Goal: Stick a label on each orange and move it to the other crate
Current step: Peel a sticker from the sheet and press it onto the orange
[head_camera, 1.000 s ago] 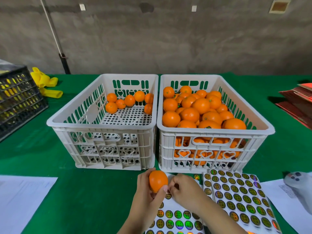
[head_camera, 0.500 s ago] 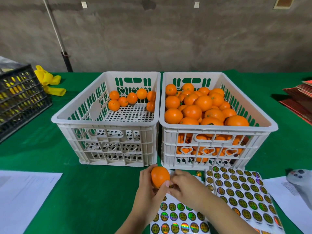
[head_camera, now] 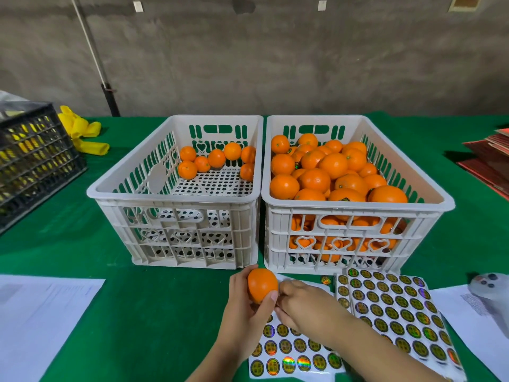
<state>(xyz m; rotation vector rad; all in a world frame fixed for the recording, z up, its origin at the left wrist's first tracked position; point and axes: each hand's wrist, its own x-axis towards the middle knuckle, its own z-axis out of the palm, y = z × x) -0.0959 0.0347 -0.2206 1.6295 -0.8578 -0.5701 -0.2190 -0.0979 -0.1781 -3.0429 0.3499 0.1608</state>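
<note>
The left hand (head_camera: 245,304) has its fingers and thumb curled round an orange (head_camera: 262,284), holding it up just in front of the gap between the 2 crates. The thumb tip lies against the lower right side of the fruit. The right hand (head_camera: 301,306) is drawn up to the orange's right side with its fingers bunched together; the fingertips are hidden behind the fruit and the left thumb, so whether they pinch a label cannot be told.

Under both hands lies a sticker sheet (head_camera: 292,351) with rows of round gold and shiny labels. A second sheet (head_camera: 394,312) lies just to its right, overlapping it, and 1 loose label (head_camera: 325,280) lies on the cloth by its far corner.

Beyond the hands stand 2 white plastic crates side by side, touching. The left crate (head_camera: 176,199) holds 7 oranges gathered at its far end. The right crate (head_camera: 355,208) is heaped with oranges above its rim.

All this stands on a green tablecloth (head_camera: 154,312). A white paper (head_camera: 41,321) lies at the near left, a black crate (head_camera: 33,161) at the far left with yellow gloves (head_camera: 82,133) beside it, a stack of red folders (head_camera: 493,161) at the far right, and a grey device (head_camera: 490,285) on another paper at the near right.
</note>
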